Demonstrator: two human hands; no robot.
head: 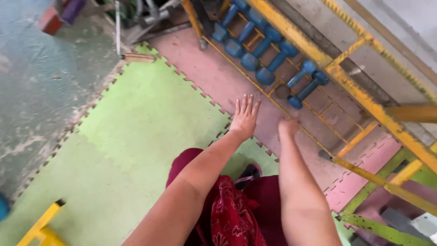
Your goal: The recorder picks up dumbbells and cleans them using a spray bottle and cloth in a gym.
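Observation:
My left hand (245,117) is stretched forward, fingers straight and apart, holding nothing, above the seam between the green mat (136,136) and the pink mat (218,77). My right hand (287,126) reaches toward the low yellow rack (359,98); its fingers are curled under and hidden, and I see nothing in it. Several blue dumbbells (273,59) lie in a row on the rack's bottom shelf. The nearest blue dumbbell (307,89) is just beyond my right hand.
Interlocking foam mats cover the floor, with bare grey-green concrete (41,91) to the left. A yellow frame corner (41,228) shows at the bottom left. Metal parts and a red and a purple block (61,13) sit at the top left. My dark red clothing fills the bottom centre.

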